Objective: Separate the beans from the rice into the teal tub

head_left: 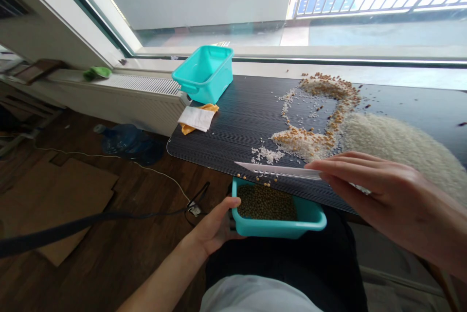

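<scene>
My left hand (219, 222) is closed on the left end of a turquoise plastic tub (279, 228), thumb over the rim. Greenish-brown lentils or split peas (268, 203) lie in the tub, which sits against the table's front edge, above my lap. Between the fingers and thumb of my right hand (365, 175) is a thin white strip (277, 170) with a pointed left end, its long edge close to the tabletop. A few yellow peas (269, 184) lie along the table edge by the strip. Behind it are loose white rice grains (269, 155) and a rice-and-pea mix (306, 142).
A large rice heap (394, 144) covers the right of the dark table (233, 132). Another turquoise tub (215, 83) stands at the back left, near a white tissue on a yellow cloth (197, 118). A radiator (146, 95) and water bottle (122, 139) are at left.
</scene>
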Demonstrator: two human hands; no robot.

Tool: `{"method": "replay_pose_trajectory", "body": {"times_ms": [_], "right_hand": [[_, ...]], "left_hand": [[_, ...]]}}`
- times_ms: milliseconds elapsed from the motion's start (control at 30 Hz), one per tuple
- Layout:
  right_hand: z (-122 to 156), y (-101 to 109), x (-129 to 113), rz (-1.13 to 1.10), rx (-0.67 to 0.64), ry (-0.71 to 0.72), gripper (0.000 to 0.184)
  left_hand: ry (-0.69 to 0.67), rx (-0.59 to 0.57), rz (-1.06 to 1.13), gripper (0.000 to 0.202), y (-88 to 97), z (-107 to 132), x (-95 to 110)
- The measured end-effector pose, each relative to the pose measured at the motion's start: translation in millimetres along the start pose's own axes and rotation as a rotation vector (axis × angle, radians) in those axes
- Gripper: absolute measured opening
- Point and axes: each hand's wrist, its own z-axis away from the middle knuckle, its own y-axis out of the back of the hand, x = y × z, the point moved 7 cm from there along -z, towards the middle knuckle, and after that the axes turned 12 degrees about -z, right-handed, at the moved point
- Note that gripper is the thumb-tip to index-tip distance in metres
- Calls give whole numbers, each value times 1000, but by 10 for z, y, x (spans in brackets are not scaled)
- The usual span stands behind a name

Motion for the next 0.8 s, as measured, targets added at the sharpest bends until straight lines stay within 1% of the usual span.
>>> {"method": "replay_pose_trajectory", "body": {"times_ms": [133,267,433,667,800], "right_hand": [[58,37,-8,-29,5,-23,25],[110,48,21,-13,21,-51,24],[126,18,-50,-3,6,5,23],[82,-52,-7,-59,-6,-104,24],[90,-11,52,-27,68,-142,24]], "left_hand": [[-4,-11,6,58,5,-11,-10],[-2,-17,12,58,12,-20,-20],[-10,-14,5,60,-1,-8,-4],[-5,-10,1,65,-4,-4,-4],[-5,-15,15,68,1,-9,-15]]}}
